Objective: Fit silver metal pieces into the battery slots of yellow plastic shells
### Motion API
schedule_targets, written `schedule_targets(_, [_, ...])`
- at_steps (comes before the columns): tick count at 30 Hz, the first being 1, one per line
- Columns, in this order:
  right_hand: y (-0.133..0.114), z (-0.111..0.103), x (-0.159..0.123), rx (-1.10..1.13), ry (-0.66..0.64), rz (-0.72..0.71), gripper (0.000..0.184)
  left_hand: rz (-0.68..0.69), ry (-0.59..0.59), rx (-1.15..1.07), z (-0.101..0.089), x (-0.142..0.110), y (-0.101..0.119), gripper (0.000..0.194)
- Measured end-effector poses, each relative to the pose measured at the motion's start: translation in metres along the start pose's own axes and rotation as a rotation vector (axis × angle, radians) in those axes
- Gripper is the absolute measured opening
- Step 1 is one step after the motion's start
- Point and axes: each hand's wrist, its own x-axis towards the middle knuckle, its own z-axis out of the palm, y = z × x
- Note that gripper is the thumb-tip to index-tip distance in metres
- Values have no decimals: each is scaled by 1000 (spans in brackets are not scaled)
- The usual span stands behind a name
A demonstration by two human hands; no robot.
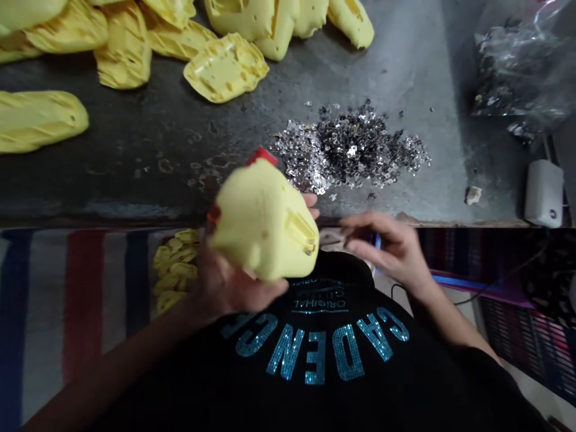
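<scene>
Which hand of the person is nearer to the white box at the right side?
The right: the right hand is left of the white box, lower in view; the left hand, holding the yellow part, is farther left.

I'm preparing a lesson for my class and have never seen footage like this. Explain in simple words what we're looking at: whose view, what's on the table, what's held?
There is no machine here, only a person's two bare hands. The single picture comes from a camera worn on the head, looking forward and down, so the wearer's black top shows below.

On the grey table lie several yellow plastic shells, a heap of small metal pieces and, at the far right, a clear plastic bag of similar-looking pieces.

The left hand holds a yellow part with red bits. The right hand is blurred beside it, so whether it grips anything is unclear.
</scene>
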Motion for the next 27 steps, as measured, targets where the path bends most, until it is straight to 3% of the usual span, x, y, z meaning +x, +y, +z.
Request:
schedule_targets(2, [6, -31, 2, -505, 256, -151, 10, 158, 74, 43, 7, 5, 1, 75])
schedule_targets(3, [10, -44, 4, -673, 309, -194, 13, 183, 111, 44, 10, 7, 1, 73])
schedule_targets(5, [21, -63, 12, -843, 275, -234, 16, 114, 147, 0, 14, 9, -1, 71])
schedule_targets(9, [34, -73, 35, -857, 100, -258, 11, 25, 99, -85, 12, 7, -9, 66])
schedule_targets(13, [32, -74, 52, -843, 15, -236, 9, -9, 97, -139, 12, 7, -12, 64])
schedule_targets(19, [20, -75, 51, -831, -84, -134, 8, -60, 65, -155, 19, 12, -9, 59])
schedule_targets(21, [17, -73, 46, -804, -74, -123, 10, -68, 43, -167, 19, 13, -12, 61])
schedule_targets(27, [21, -65, 22, -731, 164, -124, 14, -124, -86, -263, 8, 15, -19, 70])
